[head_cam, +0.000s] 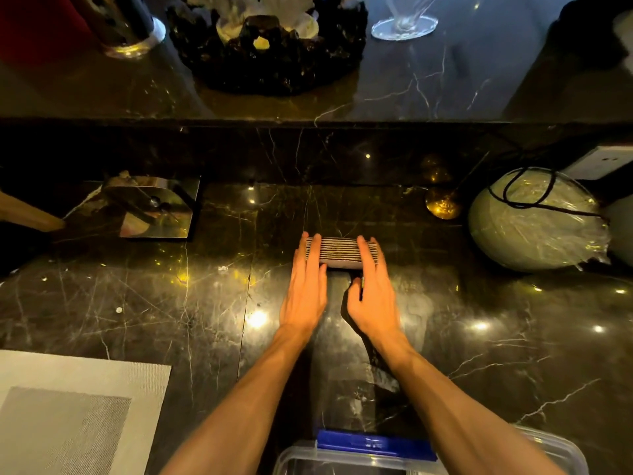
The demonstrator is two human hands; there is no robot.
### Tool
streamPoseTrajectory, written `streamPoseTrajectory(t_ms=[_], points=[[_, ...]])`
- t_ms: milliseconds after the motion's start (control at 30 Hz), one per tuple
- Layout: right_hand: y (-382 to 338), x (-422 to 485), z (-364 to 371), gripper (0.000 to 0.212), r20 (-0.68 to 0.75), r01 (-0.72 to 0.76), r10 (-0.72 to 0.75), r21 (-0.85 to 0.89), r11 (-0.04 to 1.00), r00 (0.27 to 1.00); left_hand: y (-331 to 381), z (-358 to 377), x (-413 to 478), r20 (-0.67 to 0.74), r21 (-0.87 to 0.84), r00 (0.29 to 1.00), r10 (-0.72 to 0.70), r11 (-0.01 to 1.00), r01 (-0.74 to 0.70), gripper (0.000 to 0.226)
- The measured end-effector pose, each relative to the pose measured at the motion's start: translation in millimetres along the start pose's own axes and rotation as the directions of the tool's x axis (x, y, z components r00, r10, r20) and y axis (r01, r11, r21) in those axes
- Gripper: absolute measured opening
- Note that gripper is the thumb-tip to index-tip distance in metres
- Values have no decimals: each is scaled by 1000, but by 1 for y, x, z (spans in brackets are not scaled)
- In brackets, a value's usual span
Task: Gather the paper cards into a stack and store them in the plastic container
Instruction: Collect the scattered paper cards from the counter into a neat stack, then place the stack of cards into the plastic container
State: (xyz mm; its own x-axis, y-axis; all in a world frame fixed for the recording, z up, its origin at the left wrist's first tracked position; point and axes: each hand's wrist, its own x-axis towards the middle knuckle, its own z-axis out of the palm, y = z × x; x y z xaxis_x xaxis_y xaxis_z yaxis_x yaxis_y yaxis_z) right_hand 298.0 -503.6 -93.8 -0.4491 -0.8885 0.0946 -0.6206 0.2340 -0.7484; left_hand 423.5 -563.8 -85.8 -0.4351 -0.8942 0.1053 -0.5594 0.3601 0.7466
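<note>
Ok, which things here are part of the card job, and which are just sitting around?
Part of the job:
card stack, pressed between the left hand and right hand
plastic container, blue clip, at the near edge

Just lying about:
placemat
wrapped round object with black cord
glass base
dark ornament
metal holder

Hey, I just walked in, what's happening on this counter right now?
A person is squaring up a stack of paper cards on a dark marble counter. The left hand presses flat against the stack's left end and the right hand against its right end, so the cards sit gathered between the palms. The clear plastic container with a blue clip waits at the near edge, by the person's forearms. The cards are not yet in it.
</note>
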Motion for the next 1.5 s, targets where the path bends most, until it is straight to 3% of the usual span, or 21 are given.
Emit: streamPoseTrajectory(t_ms=[100,433,533,667,733,833,933,967,1033,1133,1233,1333,1400,1433,1500], points=[[1,1,1,84,-3,-22,22,-22,1000,1000,-4,2,2,4,26,1000,1,1000,-1,56],[-19,3,-21,50,6,-146,146,137,980,989,10,-20,3,-30,-210,992,-122,971,113,46],[-28,3,-38,52,93,-161,149,143,977,985,18,-29,1,7,-203,988,-157,967,155,43],[-31,-18,-60,51,243,-154,144,19,988,959,32,-41,-33,109,-95,978,-176,978,186,42],[-35,-33,-75,55,287,-302,241,193,933,927,42,-53,-50,249,-28,946,-208,975,221,41],[-52,-55,-109,62,356,-512,371,522,682,858,76,-82,-63,441,-45,858,-264,948,314,32],[-72,-92,-139,48,392,-543,380,678,496,838,123,-110,-91,631,-160,716,-299,852,498,29],[-80,-106,-148,44,396,-533,358,673,514,846,135,-116,-106,676,-167,675,-296,830,532,28],[-96,-136,-162,42,405,-488,289,580,653,868,151,-124,-139,709,-130,640,-295,837,531,29],[-121,-177,-177,39,413,-409,211,483,774,886,171,-129,-195,629,-237,726,-278,821,519,46],[-135,-210,-185,46,365,-397,236,469,789,901,183,-127,-237,570,-371,783,-247,773,514,50],[-140,-238,-189,60,290,-531,460,621,576,839,188,-122,-257,476,-473,794,-379,650,594,56],[-145,-255,-184,61,355,-605,533,674,424,768,194,-112,-266,456,-466,792,-406,650,600,57],[-148,-263,-179,60,401,-639,532,657,400,746,198,-104,-273,462,-440,790,-403,670,598,58],[-155,-276,-172,57,420,-686,557,568,454,717,201,-91,-286,474,-394,771,-425,681,617,62]])
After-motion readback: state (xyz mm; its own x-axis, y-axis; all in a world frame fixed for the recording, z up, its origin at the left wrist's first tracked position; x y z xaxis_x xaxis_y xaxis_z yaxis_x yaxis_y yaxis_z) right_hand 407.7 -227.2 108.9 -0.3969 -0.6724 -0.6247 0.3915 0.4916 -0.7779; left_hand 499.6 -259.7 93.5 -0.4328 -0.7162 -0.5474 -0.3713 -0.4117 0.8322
